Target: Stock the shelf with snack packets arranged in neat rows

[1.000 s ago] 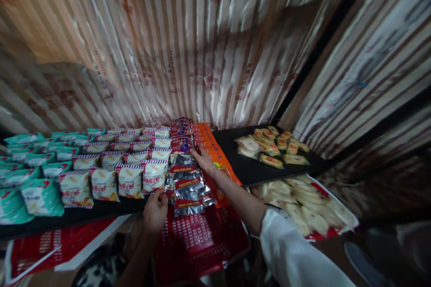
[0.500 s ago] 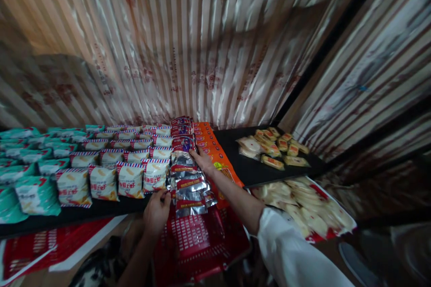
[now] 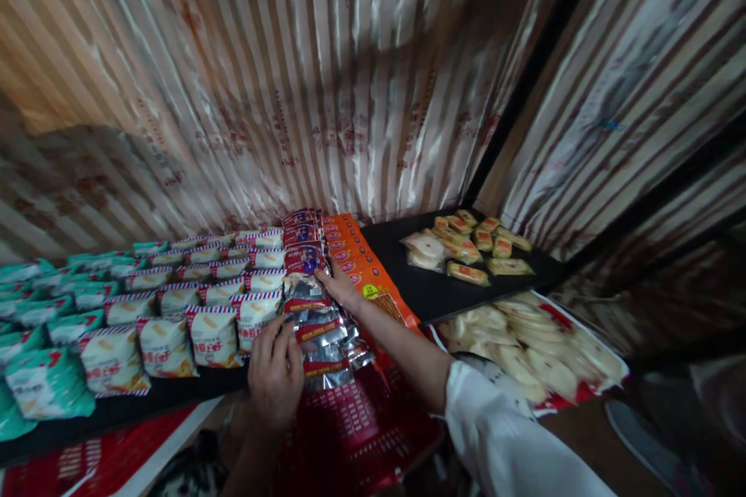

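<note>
At the counter's point(image 3: 431, 291) front edge, above a red basket point(image 3: 361, 435) whose contents are unclear, the left hand point(image 3: 273, 380) lies flat with fingers spread on silver snack packets point(image 3: 326, 330), the right hand point(image 3: 341, 287) pressing them farther back beside orange packets point(image 3: 373, 279); bare surface lies right.

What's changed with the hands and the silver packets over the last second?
The left hand has moved forward from the shelf edge and now lies on the near end of the silver packets, fingers spread over them. The right hand has stayed pressed on the packets farther back, beside the orange packets. The white snack bags, the shelf and the red basket below look unchanged.
</note>
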A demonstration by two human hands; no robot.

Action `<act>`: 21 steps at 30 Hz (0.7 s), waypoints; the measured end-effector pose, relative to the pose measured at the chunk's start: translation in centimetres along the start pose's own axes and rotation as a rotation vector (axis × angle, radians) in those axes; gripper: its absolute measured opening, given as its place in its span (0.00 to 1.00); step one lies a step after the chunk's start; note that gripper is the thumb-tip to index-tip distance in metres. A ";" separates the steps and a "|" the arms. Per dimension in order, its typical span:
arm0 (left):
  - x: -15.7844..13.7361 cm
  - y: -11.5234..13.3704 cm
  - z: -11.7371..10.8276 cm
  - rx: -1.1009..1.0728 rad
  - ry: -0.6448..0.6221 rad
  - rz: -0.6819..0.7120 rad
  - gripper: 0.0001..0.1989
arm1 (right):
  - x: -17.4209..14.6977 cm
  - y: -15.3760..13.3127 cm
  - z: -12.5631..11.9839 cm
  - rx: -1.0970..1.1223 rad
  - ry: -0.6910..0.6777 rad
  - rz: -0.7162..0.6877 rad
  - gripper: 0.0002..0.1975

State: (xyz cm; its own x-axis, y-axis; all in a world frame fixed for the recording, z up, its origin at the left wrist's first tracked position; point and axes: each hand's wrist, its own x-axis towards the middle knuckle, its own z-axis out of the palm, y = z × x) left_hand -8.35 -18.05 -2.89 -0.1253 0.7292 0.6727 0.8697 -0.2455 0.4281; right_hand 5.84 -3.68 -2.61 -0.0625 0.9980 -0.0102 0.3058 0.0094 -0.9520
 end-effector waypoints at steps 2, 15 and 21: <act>1.5 1.1 0.6 -0.044 -0.001 0.081 0.13 | 0.3 -0.2 -0.1 0.001 0.023 -0.054 0.27; 3.0 1.1 3.7 0.048 -0.190 0.139 0.22 | 3.3 -0.1 -1.0 0.031 -0.056 0.007 0.32; 2.4 0.3 4.7 0.084 -0.181 0.183 0.24 | 3.8 -0.1 -0.3 0.012 -0.031 0.039 0.33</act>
State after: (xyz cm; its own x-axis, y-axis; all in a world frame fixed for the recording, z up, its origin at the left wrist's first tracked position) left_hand -6.09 -13.33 -3.97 0.1183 0.7820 0.6119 0.9075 -0.3353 0.2530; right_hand 5.82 0.12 -2.44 -0.0799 0.9952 -0.0570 0.2971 -0.0308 -0.9544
